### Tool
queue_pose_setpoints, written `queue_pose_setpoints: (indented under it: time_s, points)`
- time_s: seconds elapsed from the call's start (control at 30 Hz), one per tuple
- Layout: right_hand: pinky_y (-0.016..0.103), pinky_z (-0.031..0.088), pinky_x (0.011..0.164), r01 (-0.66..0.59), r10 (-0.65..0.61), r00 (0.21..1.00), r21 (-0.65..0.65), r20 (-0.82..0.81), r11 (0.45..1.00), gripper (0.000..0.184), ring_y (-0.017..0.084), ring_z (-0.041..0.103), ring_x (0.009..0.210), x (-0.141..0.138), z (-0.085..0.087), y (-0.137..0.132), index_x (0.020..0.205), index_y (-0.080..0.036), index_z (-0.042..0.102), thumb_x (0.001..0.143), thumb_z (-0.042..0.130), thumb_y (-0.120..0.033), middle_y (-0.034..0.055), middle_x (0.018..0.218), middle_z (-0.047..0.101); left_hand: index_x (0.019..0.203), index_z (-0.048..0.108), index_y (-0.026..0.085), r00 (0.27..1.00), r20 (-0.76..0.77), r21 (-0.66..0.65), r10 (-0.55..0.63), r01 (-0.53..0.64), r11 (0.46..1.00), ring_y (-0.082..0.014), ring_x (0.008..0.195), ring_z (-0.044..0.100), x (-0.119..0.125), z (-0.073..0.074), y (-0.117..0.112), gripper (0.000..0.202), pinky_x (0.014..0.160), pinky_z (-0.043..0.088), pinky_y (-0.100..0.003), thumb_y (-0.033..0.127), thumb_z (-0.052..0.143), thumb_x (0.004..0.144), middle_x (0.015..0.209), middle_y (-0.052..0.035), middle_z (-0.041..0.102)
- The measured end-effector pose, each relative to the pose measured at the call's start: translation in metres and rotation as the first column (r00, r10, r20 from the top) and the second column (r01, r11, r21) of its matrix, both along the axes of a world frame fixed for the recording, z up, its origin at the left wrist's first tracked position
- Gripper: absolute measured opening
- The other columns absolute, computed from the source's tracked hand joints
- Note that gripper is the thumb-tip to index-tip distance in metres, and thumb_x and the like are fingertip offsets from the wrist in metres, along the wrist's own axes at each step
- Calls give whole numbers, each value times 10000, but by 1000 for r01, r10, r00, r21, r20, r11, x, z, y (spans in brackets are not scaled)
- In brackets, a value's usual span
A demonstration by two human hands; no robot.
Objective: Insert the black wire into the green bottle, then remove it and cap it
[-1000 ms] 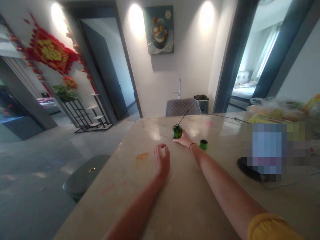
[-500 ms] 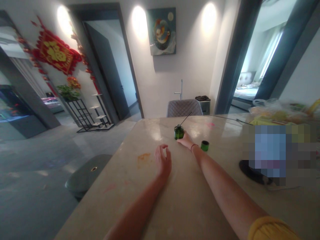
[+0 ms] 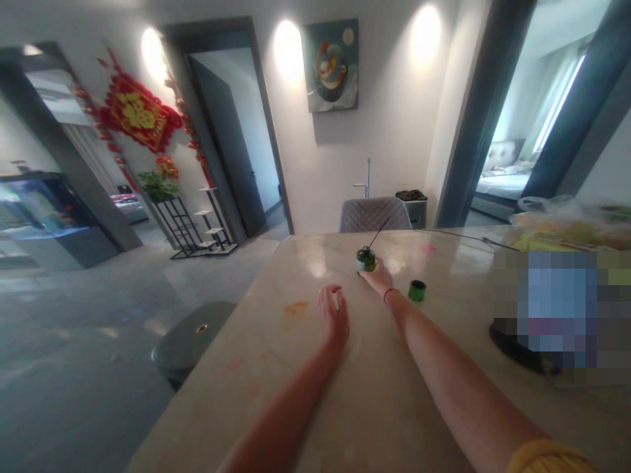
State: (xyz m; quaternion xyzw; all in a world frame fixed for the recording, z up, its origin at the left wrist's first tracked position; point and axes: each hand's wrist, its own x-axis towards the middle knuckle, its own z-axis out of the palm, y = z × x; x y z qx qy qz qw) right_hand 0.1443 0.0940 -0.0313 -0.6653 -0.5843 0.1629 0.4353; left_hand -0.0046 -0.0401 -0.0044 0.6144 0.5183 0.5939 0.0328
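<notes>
A small green glass bottle (image 3: 365, 259) stands toward the far side of the table, a thin dark stick (image 3: 379, 231) slanting up and right from its neck. My right hand (image 3: 378, 276) is closed around the bottle's lower right side. The fingers behind the glass are partly hidden. My left hand (image 3: 335, 311) rests on the tabletop, nearer and a little left of the bottle, fingers curved and apart from the thumb with nothing between them. Just right of my right wrist sits a short green cylinder (image 3: 417, 290) with a dark open top.
The pale stone table (image 3: 374, 394) has an orange stain (image 3: 296, 308). A grey quilted chair (image 3: 375, 215) stands behind its far edge. At the right are plastic bags (image 3: 566, 220), a blurred-out object (image 3: 557, 295) and a dark cable (image 3: 453, 234). A dark green stool (image 3: 197, 335) is at the left.
The whole view has turned slightly left, so everything appears farther right. My right hand stays on the bottle, and a pale patch shows at the bottle's lower left. My left hand keeps its pose.
</notes>
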Motion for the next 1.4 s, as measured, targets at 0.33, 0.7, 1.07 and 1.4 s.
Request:
queue_pose_setpoints:
  time_s: [0.33, 0.7, 1.07, 1.4]
  points:
    - [393, 442, 789, 52, -46, 995, -60, 85, 997, 747, 288, 563, 967, -2, 10, -11, 1210, -153, 382, 576, 664, -428, 145, 1026, 597, 858, 521, 184, 999, 41, -40, -20, 21, 999, -166, 860, 524, -1, 1, 2, 205, 810, 404, -335, 282, 341, 857, 856, -38, 562]
    - [354, 454, 758, 9, -6, 992, -22, 130, 1000, 671, 248, 588, 914, -1, 8, -11, 1143, -207, 434, 568, 678, -449, 82, 959, 620, 880, 520, 184, 999, 37, -25, -3, 4, 1000, -168, 877, 523, 0, 3, 1, 186, 819, 405, -335, 273, 360, 848, 878, -42, 565]
    - [349, 458, 778, -59, 58, 997, 10, 59, 998, 773, 247, 594, 916, 1, 2, -10, 1262, -227, 334, 579, 680, -332, 62, 987, 622, 952, 486, 185, 999, 52, -35, -12, 13, 999, -189, 931, 532, 1, -7, 6, 187, 849, 404, -375, 266, 447, 788, 935, -59, 566]
    - [345, 452, 786, -37, 37, 999, 4, 6, 999, 703, 233, 590, 924, 1, 2, -11, 1213, -204, 373, 584, 669, -312, 74, 1009, 610, 970, 470, 189, 999, 37, -48, -5, 7, 999, -193, 935, 538, 1, -9, 7, 202, 843, 410, -378, 237, 447, 775, 942, -64, 567]
